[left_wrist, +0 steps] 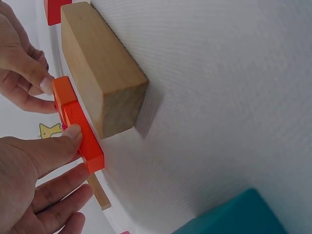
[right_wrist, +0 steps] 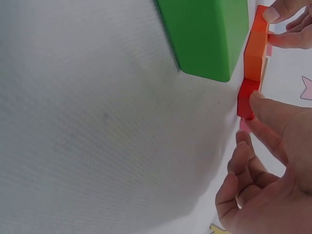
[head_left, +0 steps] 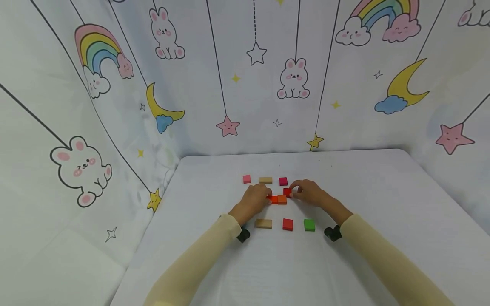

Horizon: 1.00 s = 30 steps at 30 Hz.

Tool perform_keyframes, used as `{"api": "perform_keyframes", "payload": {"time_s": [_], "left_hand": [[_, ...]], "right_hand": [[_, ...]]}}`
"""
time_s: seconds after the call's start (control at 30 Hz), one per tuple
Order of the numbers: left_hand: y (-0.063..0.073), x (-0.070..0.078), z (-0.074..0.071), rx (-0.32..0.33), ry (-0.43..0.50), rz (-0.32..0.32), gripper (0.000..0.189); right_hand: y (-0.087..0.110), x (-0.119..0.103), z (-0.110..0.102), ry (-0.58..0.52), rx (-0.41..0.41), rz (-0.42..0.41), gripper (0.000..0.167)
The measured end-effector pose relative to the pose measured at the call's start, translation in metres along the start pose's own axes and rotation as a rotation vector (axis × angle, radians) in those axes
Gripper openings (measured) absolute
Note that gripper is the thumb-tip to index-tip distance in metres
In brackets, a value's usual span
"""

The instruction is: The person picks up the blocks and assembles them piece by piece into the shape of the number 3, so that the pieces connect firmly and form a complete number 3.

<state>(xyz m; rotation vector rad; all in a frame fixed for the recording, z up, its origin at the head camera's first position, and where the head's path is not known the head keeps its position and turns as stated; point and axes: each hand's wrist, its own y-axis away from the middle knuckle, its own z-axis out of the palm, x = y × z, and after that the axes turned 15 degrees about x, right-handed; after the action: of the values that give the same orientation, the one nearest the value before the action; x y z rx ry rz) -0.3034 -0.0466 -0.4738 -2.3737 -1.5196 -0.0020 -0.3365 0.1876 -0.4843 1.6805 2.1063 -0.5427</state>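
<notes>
My left hand [head_left: 255, 199] pinches a red-orange block [head_left: 273, 199] between thumb and fingers near the middle of the table. End to end with that block lies an orange block [head_left: 282, 199]. From the other side, my right hand [head_left: 308, 192] holds a red block [head_left: 287, 192] by thumb and index finger. In the right wrist view this red block [right_wrist: 247, 97] meets the end of the orange block [right_wrist: 254, 56], and the other fingers curl loosely. The left wrist view has the left thumb on the face of the red-orange block [left_wrist: 87, 141].
Behind the hands lie a pink block [head_left: 246, 179], a wooden block [head_left: 266, 180] and a crimson block [head_left: 283, 181]. Nearer are another wooden block [head_left: 263, 223], a red block [head_left: 288, 225] and a green block [head_left: 309, 225]. A teal block [left_wrist: 239, 217] shows in the left wrist view.
</notes>
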Motion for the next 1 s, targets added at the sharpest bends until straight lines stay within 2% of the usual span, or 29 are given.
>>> {"api": "perform_keyframes", "payload": {"time_s": [0.27, 0.5, 1.0], "left_hand": [[0.0, -0.001, 0.0, 0.001, -0.009, 0.006, 0.027], [-0.002, -0.001, 0.003, 0.023, -0.05, 0.038, 0.027], [-0.001, -0.002, 0.001, 0.011, -0.025, 0.032, 0.028]], "right_hand": [[-0.003, -0.001, 0.002, -0.008, 0.005, -0.019, 0.036], [-0.001, -0.005, 0.0, -0.011, 0.012, -0.072, 0.036], [-0.005, -0.006, -0.011, -0.013, -0.005, -0.051, 0.041]]}}
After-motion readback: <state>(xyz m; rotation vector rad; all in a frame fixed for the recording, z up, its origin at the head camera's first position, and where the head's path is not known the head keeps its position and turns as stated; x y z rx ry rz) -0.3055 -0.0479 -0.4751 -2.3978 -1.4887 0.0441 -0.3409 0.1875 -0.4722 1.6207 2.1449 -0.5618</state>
